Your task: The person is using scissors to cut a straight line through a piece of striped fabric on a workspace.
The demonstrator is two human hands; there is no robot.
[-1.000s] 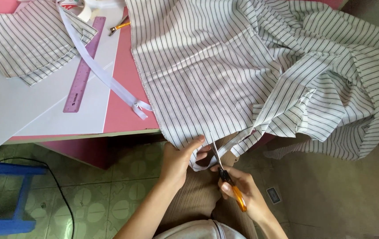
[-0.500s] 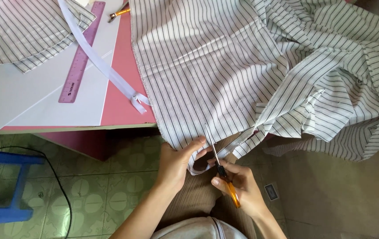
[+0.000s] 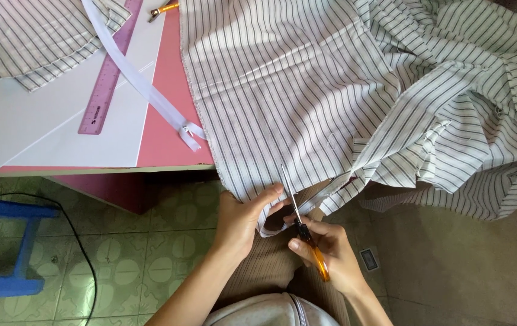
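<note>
Right hand: the right hand point(image 3: 326, 253) was closed around the orange handles of the scissors point(image 3: 299, 217), fingers through or about the loops; the grip was firm, though how far the blades stood apart could not be told.
Left hand: the left hand point(image 3: 243, 217) pinched the lower edge of the striped fabric point(image 3: 307, 102), thumb on top, fingers curled beneath, just to the left of the blades.
Scissors: the blades pointed away from the right hand, up into the hanging hem, their tips resting on the cloth just past the left thumb.
Fabric: it hung off the table edge directly beyond both hands, flat above the left hand, bunched in folds up and to the right of the right hand.
Doing it well: the cut would likely run truest if the left hand held the edge taut and close to the blades, and the blades followed one stripe; slack cloth would tend to wander or chew.
Table: the pink table point(image 3: 162, 133) lay beyond and left of the left hand.
Farther left: a white zipper point(image 3: 144, 90) trailed across white paper point(image 3: 77, 145), with a purple ruler point(image 3: 109, 72) beside it.
Farthest: another striped piece point(image 3: 35, 36) sat at the far left corner.
Floor: a blue stool point(image 3: 5, 247) stood well left of the left hand.
</note>
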